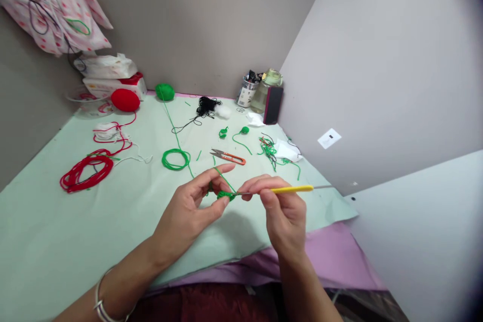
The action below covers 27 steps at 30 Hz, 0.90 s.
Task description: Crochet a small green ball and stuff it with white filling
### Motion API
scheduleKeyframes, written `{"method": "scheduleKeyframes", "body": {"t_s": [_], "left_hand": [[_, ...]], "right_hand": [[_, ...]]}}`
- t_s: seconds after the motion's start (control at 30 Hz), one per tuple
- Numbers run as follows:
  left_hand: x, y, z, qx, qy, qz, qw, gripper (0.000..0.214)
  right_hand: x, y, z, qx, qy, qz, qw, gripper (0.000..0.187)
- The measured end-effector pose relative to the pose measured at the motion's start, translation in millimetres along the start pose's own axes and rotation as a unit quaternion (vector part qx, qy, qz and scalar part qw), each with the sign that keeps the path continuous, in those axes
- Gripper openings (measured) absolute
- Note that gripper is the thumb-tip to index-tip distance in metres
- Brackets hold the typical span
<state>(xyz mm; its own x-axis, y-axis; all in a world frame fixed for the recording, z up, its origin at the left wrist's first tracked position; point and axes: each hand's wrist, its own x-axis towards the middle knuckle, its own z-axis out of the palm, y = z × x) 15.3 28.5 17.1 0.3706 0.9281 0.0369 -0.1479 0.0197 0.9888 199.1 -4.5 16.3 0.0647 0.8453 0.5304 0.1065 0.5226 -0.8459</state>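
My left hand (196, 206) pinches a small green crochet piece (225, 195) between thumb and fingers. Green yarn (226, 180) runs from the raised index finger down to that piece. In my right hand (284, 206) is a crochet hook with a yellow handle (292, 189), held like a pen. Its thin metal tip meets the right end of the green piece; whether it sits inside a stitch is too small to tell. Just beyond the hands lie orange-handled thread snips (229, 156) and a loose coil of green yarn (175, 159).
Red yarn coils (86, 171) and a red yarn ball (126, 100) lie left. Toward the back are a green ball (165, 92), black yarn (207, 106) and white stuffing (222, 111). A phone (273, 105) leans against a bottle (260, 98). Green scraps (268, 150) lie right.
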Motion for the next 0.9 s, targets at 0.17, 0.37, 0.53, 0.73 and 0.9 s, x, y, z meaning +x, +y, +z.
{"method": "scheduleKeyframes", "body": {"t_s": [0.17, 0.37, 0.53, 0.73, 0.9], "left_hand": [[0.5, -0.4, 6.7, 0.003, 0.042, 0.004, 0.999, 0.044], [2.0, 2.4, 10.8, -0.051, 0.060, -0.026, 0.997, 0.047], [1.5, -0.5, 10.2, 0.032, 0.092, 0.040, 0.994, 0.029], [5.2, -5.8, 15.2, -0.018, 0.128, 0.066, 0.989, 0.024], [3.4, -3.9, 12.2, -0.074, 0.097, 0.027, 0.992, 0.036]], "right_hand": [[-8.5, -1.7, -0.3, -0.182, -0.055, -0.133, 0.973, 0.024], [-16.8, 3.9, 4.5, -0.325, -0.024, -0.244, 0.913, 0.038], [-12.7, 3.2, 6.1, -0.302, -0.039, -0.210, 0.929, 0.029], [-11.1, 15.9, 16.6, -0.397, 0.011, -0.322, 0.859, 0.026], [-8.8, 23.7, 19.8, -0.392, 0.038, -0.357, 0.847, 0.023]]}}
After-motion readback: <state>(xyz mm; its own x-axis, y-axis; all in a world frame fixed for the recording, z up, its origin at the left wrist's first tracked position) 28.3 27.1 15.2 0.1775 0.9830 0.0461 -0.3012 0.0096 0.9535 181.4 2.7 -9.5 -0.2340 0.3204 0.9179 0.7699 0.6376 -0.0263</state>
